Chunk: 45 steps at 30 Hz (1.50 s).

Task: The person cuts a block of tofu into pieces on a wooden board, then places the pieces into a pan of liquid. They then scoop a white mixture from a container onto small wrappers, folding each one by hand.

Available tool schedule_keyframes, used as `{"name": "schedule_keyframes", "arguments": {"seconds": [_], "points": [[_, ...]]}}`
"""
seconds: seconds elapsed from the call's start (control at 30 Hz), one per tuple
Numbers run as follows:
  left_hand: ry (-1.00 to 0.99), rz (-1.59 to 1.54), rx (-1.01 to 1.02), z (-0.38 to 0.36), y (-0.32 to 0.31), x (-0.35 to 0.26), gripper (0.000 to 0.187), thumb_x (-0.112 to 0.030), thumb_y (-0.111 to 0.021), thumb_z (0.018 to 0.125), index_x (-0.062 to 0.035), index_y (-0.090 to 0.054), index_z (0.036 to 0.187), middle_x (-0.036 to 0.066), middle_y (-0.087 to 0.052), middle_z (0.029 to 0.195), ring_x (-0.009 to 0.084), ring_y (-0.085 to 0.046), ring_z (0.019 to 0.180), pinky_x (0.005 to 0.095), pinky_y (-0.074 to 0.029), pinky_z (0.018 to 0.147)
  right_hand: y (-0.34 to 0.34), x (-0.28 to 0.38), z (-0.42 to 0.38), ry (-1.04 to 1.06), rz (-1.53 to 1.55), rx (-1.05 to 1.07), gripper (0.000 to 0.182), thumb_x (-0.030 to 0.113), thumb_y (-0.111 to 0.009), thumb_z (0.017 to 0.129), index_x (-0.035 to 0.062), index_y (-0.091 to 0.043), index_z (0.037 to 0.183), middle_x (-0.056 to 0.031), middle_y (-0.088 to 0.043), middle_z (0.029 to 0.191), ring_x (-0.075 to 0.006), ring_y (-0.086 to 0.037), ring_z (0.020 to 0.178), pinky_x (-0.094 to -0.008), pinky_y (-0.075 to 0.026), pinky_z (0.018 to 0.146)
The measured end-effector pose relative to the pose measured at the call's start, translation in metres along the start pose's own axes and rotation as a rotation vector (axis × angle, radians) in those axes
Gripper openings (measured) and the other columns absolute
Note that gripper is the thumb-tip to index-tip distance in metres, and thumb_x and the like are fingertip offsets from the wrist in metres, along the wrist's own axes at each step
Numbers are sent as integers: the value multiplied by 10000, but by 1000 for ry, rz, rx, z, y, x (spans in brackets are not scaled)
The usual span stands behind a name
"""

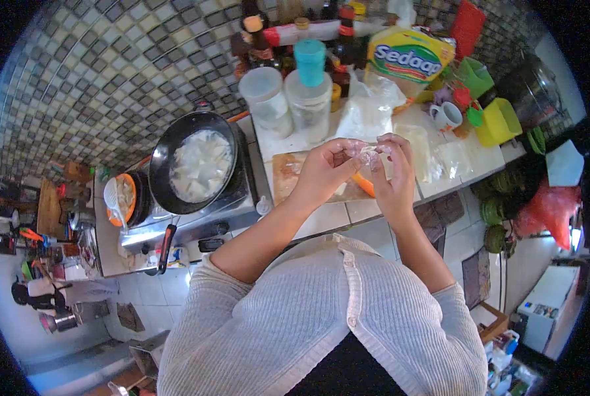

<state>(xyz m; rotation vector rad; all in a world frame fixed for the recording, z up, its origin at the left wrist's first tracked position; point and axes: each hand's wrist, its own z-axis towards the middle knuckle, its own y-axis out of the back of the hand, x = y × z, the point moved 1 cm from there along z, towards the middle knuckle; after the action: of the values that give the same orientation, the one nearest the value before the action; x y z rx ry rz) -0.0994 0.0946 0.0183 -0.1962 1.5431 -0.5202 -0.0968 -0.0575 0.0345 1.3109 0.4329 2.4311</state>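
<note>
My left hand (331, 165) and my right hand (394, 173) meet above the counter, their fingertips closed around a small whitish piece of dough-like food (369, 152). White smears show on the fingertips. The fingers partly cover the piece, so its exact shape is hard to make out. Below them lies a wooden cutting board (287, 173). A long orange object (363, 185) rests on it, partly hidden by my right hand; its kind cannot be told.
On the stove at left, a black frying pan (156, 162) holds several pale pieces in bubbling oil, its handle (167, 245) jutting toward me. A slotted ladle (113, 195) rests on an orange-rimmed dish. Plastic jars (266, 99), a Sedaap pouch (410, 58) and a mug (446, 117) stand behind.
</note>
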Motion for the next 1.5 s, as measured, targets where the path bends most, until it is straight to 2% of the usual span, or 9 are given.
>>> {"name": "schedule_keyframes", "arguments": {"seconds": [0.17, 0.23, 0.47, 0.63, 0.87, 1.03, 1.17, 1.33, 1.5], "points": [[100, 107, -147, -25, 58, -35, 182, -61, -639, 872, 7, -610, 1038, 36, -644, 925, 75, -594, 833, 220, -484, 742, -40, 23, 4, 36, 21, 67, 134, 91, -603, 842, 7, -598, 946, -157, -541, 1065, -319, -516, 1045, -385, -408, 919], [-36, 120, -201, -32, 95, -37, 169, -97, -669, 858, -3, -634, 994, 30, -656, 893, 83, -606, 833, 218, -481, 729, -51, 22, 3, 61, 24, 61, 148, 99, -605, 839, 14, -605, 960, -159, -540, 1075, -319, -505, 1066, -388, -401, 932], [-130, 1046, -537, -87, 257, -106, 179, -210, -711, 787, -57, -685, 874, 67, -689, 1029, 172, -655, 921, 288, -485, 828, -58, -25, -15, -133, -47, 44, 215, 106, -592, 845, 32, -585, 1047, -121, -509, 1151, -256, -515, 1056, -355, -418, 880], [-141, 1460, -522, -119, 353, -110, 190, -244, -708, 759, -67, -702, 830, 74, -670, 1096, 249, -645, 979, 309, -486, 851, -62, -35, -31, -218, -91, 13, 187, 92, -555, 879, 52, -574, 1061, -71, -519, 1159, -187, -523, 1007, -274, -437, 765], [372, 1761, -390, -120, 406, -107, 172, -366, -640, 819, -261, -743, 907, -55, -577, 1282, 205, -581, 1114, 444, -452, 888, -68, -32, -47, -268, -17, -67, 205, 24, -528, 859, 44, -568, 1059, -65, -519, 1151, -166, -512, 982, -252, -432, 754], [479, 1816, -328, -103, 404, -118, 162, -338, -633, 828, -294, -732, 949, -43, -528, 1343, 243, -553, 1156, 511, -411, 925, -50, -39, -54, -266, -155, -54, 234, 71, -540, 875, 41, -575, 1105, -84, -501, 1183, -171, -524, 975, -262, -450, 744], [349, 1892, -315, -88, 364, -133, 207, -363, -676, 801, -231, -729, 951, -2, -576, 1284, 233, -569, 1136, 404, -454, 922, -33, -51, -59, -258, -215, -114, 204, 91, -550, 877, 56, -597, 1072, -77, -538, 1141, -157, -542, 943, -247, -452, 696], [-42, 1617, 40, -57, 274, -106, 298, -419, -689, 780, -142, -713, 887, 39, -660, 1103, 242, -625, 1000, 384, -480, 855, -18, -59, -63, -475, -306, -7, 173, 131, -608, 857, 87, -634, 1022, -75, -586, 1050, -189, -590, 885, -292, -473, 696], [-5, 1510, 473, -28, 166, -44, 321, -408, -642, 810, -168, -671, 1020, 46, -668, 1004, 236, -636, 944, 413, -481, 796, -27, -50, -73, -416, -508, 75, 197, 126, -640, 827, 106, -647, 1023, -146, -584, 1045, -316, -592, 906, -383, -480, 792]]}}
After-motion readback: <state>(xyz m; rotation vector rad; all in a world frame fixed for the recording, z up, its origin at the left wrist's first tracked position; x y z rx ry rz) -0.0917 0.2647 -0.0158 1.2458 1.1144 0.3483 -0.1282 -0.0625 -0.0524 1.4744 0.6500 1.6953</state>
